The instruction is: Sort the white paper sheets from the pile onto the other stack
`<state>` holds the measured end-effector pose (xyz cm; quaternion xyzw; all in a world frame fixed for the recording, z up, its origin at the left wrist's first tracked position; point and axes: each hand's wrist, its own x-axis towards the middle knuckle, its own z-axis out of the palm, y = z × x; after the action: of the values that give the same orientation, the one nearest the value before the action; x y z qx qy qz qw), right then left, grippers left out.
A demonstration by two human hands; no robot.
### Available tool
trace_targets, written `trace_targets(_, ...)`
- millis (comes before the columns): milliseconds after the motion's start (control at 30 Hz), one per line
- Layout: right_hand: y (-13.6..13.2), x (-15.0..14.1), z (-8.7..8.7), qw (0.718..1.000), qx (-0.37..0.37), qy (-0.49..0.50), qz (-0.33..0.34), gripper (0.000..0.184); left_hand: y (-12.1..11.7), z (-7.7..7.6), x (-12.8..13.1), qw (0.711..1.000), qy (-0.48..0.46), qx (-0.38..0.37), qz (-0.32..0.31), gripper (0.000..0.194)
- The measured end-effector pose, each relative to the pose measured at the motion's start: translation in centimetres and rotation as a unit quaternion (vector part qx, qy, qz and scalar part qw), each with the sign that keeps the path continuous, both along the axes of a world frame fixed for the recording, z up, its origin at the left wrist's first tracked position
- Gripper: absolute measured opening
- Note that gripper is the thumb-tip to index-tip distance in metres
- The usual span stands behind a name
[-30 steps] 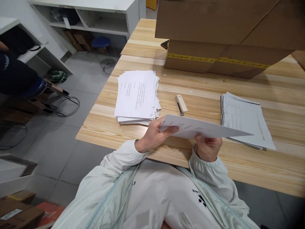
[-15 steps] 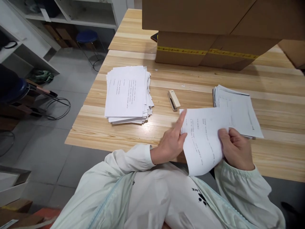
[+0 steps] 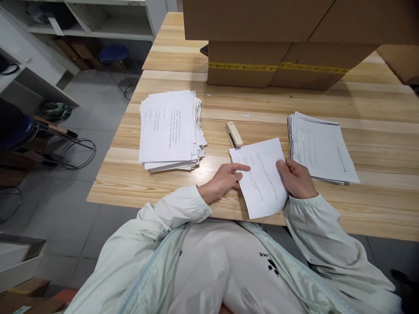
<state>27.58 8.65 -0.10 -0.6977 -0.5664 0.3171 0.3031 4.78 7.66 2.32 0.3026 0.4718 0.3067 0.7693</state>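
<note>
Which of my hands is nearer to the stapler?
Left. Your left hand is just on your side of the stapler; your right hand is farther off, toward its right.

Printed sheet point(image 3: 262, 183), 4 o'clock: white, with rows of dark lettering. Stapler point(image 3: 234, 133), between 1 and 2 o'clock: cream above, dark along the base. Paper stack point(image 3: 166, 126), 10 o'clock: white, dark-lettered. Second paper stack point(image 3: 322, 144), 3 o'clock: greyer white, bordered with dark edges. Tabletop point(image 3: 170, 181): pale tan, streaked with browner grain. Carton point(image 3: 242, 53), 1 o'clock: brown, crossed by yellow tape point(image 3: 242, 66) with dark markings. Jacket point(image 3: 124, 248), 5 to 7 o'clock: pale mint, edged in light blue. Shirt point(image 3: 203, 253), 6 o'clock: white, with black paw print point(image 3: 272, 267).
</note>
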Motion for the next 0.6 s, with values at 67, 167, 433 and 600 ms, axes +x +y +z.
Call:
trace_targets(67,0.3,-0.1,-0.2,1.0,0.002,-0.024,0.008,0.049,0.4,-0.1,0.1,1.0,0.007,-0.002,0.011,0.036)
trace_targets(167,0.2,0.6,0.7,0.993,0.006,-0.114,0.032,0.044,1.0,-0.3,0.2,0.999,0.021,-0.005,0.03,0.038)
trace_targets(433,3.2,0.7,9.5,0.932,0.149,-0.293,0.155,0.035,1.3,-0.9,0.2,0.999,0.017,-0.008,0.042,0.039)
trace_targets(600,10.6,-5.9,7.7,0.928,0.053,-0.242,0.278,0.039,1.2,-1.1,-0.1,0.999,0.013,-0.003,0.033,0.038)
